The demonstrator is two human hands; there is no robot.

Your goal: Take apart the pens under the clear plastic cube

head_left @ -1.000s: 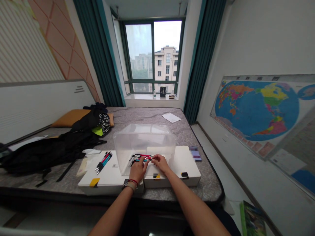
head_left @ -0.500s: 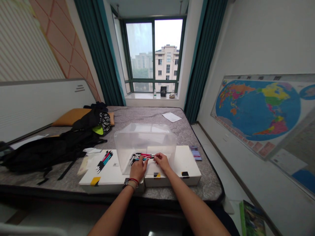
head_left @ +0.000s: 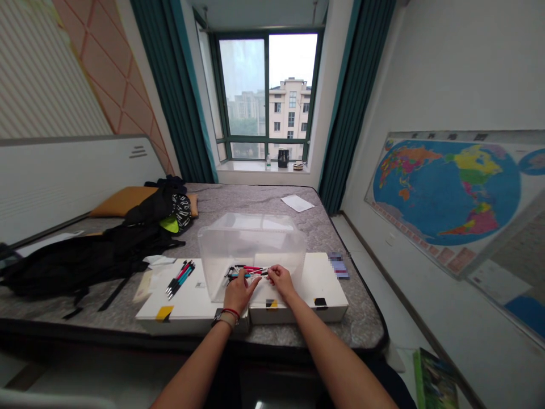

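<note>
A clear plastic bin (head_left: 251, 241) lies on its side across two white boxes (head_left: 191, 307), its opening toward me. Inside it is a loose pile of red, black, white and blue pens (head_left: 247, 270). My left hand (head_left: 239, 292) is at the front of the pile, thumb spread from the fingers; its fingertips are at a blue pen. Just to its right, my right hand (head_left: 280, 279) pinches the end of a pen, thumb and index finger together. Several more pens (head_left: 181, 279) lie side by side on the left box.
Black bags (head_left: 85, 264) and an orange cushion (head_left: 123, 202) lie on the mattress at left. A paper sheet (head_left: 297, 203) is beyond the bin. A blurred purplish item (head_left: 339, 266) lies beside the right box.
My left thumb has moved away from the fingers and the left hand has opened a little. The right hand has hardly moved.
</note>
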